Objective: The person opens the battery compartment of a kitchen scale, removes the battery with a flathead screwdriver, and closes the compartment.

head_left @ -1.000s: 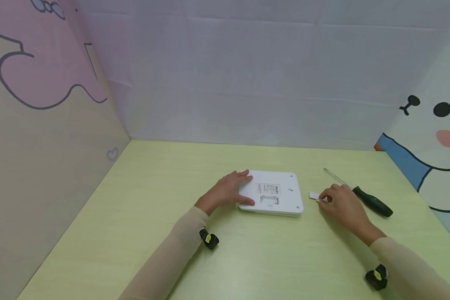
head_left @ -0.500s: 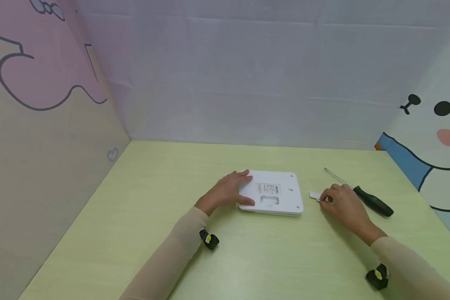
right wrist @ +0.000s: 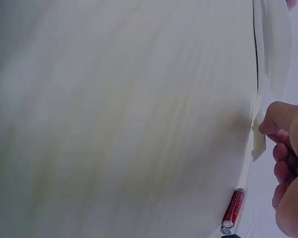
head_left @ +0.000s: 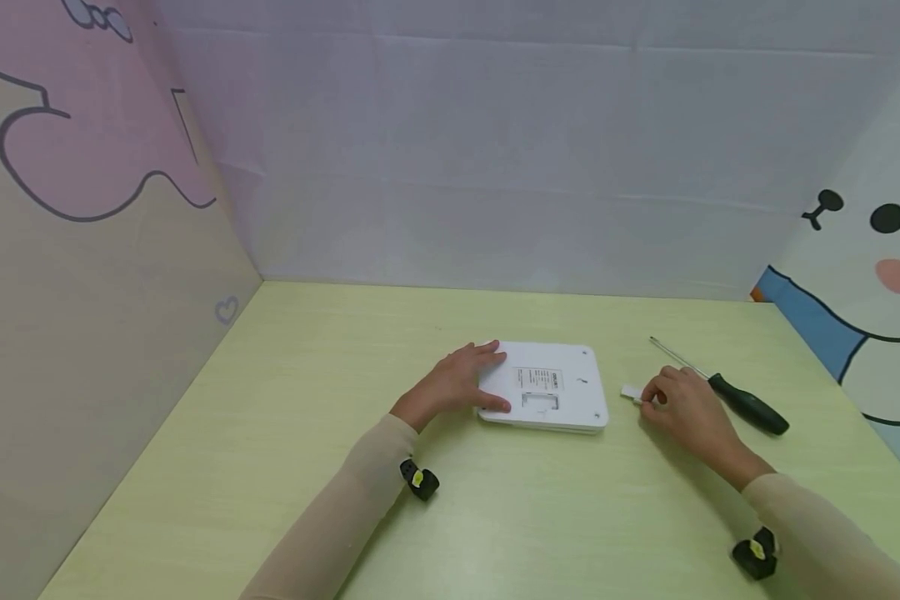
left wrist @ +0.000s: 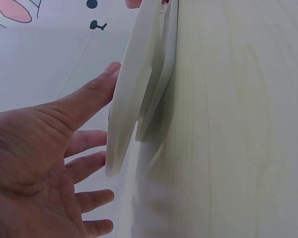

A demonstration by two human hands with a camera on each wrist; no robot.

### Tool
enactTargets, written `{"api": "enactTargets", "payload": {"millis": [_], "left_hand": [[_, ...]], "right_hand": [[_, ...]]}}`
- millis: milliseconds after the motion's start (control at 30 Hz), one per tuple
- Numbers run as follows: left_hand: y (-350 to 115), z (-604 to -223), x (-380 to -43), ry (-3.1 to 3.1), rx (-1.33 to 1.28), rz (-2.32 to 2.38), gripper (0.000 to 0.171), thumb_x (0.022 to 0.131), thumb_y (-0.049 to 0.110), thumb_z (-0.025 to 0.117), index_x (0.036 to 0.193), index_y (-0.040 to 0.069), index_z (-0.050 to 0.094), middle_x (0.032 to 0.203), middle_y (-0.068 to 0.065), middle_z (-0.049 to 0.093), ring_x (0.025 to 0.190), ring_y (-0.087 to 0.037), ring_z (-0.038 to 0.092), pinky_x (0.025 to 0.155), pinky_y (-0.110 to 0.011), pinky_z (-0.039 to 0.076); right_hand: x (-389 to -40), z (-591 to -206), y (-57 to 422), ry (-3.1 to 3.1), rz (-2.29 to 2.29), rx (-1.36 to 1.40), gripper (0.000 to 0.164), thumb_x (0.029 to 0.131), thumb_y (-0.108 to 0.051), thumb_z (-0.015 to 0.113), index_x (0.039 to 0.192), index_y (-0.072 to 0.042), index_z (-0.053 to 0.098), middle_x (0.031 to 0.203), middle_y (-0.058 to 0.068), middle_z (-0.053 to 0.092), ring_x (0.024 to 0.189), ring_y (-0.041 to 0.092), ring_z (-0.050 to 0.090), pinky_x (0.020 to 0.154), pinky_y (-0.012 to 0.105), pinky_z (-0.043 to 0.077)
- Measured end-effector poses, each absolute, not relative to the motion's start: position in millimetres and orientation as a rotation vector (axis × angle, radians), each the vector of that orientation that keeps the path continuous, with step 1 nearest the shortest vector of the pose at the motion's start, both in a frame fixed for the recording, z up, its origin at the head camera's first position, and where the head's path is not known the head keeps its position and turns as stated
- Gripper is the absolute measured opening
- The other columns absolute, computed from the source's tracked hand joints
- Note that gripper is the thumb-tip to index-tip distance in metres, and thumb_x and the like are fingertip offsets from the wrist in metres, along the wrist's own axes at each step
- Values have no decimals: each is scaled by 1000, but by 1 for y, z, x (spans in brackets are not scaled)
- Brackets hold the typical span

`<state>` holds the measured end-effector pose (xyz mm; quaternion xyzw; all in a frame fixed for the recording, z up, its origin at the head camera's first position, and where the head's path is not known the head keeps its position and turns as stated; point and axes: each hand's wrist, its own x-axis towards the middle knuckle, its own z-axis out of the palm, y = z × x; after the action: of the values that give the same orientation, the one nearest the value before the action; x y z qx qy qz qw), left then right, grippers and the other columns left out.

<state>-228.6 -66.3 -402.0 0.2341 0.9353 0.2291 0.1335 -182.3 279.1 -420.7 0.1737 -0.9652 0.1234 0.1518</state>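
Note:
A flat white device (head_left: 540, 362), seemingly an electronic scale, has its underside up, showing a printed label and an uncovered battery compartment (head_left: 540, 401). My left hand (head_left: 457, 382) rests on its left side, thumb and fingers spread and fairly straight. In the left wrist view the device's edge (left wrist: 126, 99) lies between the thumb and the other fingers. To the right, my right hand (head_left: 692, 410) pinches a small white battery cover (head_left: 632, 392) close to the table. Its tabs show along one edge of the cover (right wrist: 259, 144) in the right wrist view; the fingertips hide part of it.
A screwdriver (head_left: 748, 403) with a dark green handle lies just beyond my right hand, shaft pointing away to the left. Red batteries (right wrist: 233, 209) lie on the table near that hand, hidden in the head view. Printed panels border the pale table (head_left: 360, 333).
The battery cover has tilted slightly in my right hand's pinch and shows a little narrower. My left hand and the white device have stayed put.

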Motion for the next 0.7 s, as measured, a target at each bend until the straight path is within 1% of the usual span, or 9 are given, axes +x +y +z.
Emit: {"api": "enactTargets", "payload": {"millis": [133,300,433,700], "left_hand": [[-66,-402,-228,2713,680,663,88,79,48,79,151,18,39,163,4,23,151,-33,17,122,-48,16],[-66,-402,-227,2714,672,671,88,78,47,79,151,19,39,163,5,23,151,-33,17,122,-48,16],[-66,-402,-227,2717,666,669,88,78,47,79,151,19,39,163,5,24,151,-32,17,122,-49,16],[-65,-402,-228,2717,665,670,87,78,46,79,151,19,40,163,5,24,151,-32,17,122,-49,15]], "right_hand": [[-182,-421,279,-2735,376,526,8,74,-6,74,74,-9,67,69,-3,48,69,16,39,66,35,34],[-182,-422,279,-2640,429,569,14,71,-5,77,72,-12,66,69,-5,49,68,12,39,64,32,34],[-181,-423,277,-2575,481,605,16,70,-4,76,72,-14,65,69,-7,50,69,10,39,62,27,31],[-179,-420,268,-2491,584,689,19,69,0,75,73,-14,64,70,-6,49,71,11,38,65,25,28]]}}
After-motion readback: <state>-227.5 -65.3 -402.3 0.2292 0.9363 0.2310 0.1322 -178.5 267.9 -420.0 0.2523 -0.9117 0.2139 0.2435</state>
